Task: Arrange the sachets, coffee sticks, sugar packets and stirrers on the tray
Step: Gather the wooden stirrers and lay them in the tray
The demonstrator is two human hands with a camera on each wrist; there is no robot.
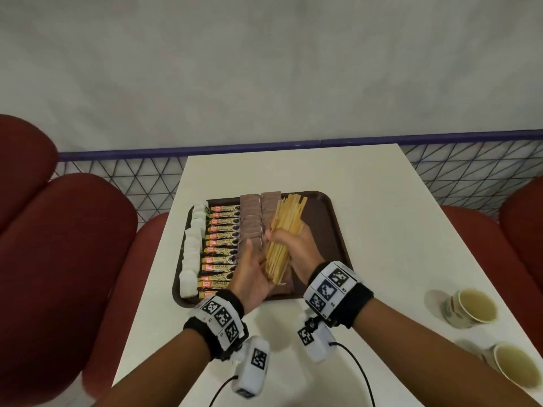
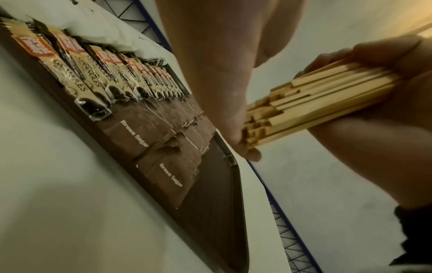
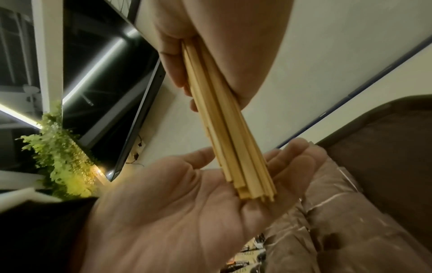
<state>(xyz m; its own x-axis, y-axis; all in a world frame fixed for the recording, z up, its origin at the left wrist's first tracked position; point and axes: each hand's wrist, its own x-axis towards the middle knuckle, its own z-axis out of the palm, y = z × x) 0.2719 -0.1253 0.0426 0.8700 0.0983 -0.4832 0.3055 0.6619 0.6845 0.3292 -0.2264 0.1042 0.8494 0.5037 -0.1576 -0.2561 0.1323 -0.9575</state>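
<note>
Stirrers (image 1: 284,239), a thick bundle of pale wooden sticks, are held above the brown tray (image 1: 329,218), over its bare right part. The right hand (image 1: 296,245) has its fingers and thumb curled round the middle of the bundle, with the far ends fanning out toward the back of the tray. The left hand (image 1: 252,277) is spread flat, palm turned up toward the bundle, and the near ends of the sticks butt against its palm and fingers; in the right wrist view the ends sit unevenly against that open palm (image 3: 187,212).

On the tray, white sachets (image 1: 192,254) run in a column along the left edge. Just beside them lies a row of coffee sticks (image 1: 219,251) marked "Granules", overlapping one another. To their right are two columns of brown sugar packets (image 1: 249,218), also overlapping, partly hidden behind the hands.

The tray rests on a white table (image 1: 382,201). Two paper cups (image 1: 471,308) stand at the table's right edge, well apart from the tray. Red seats (image 1: 58,245) flank the table.
</note>
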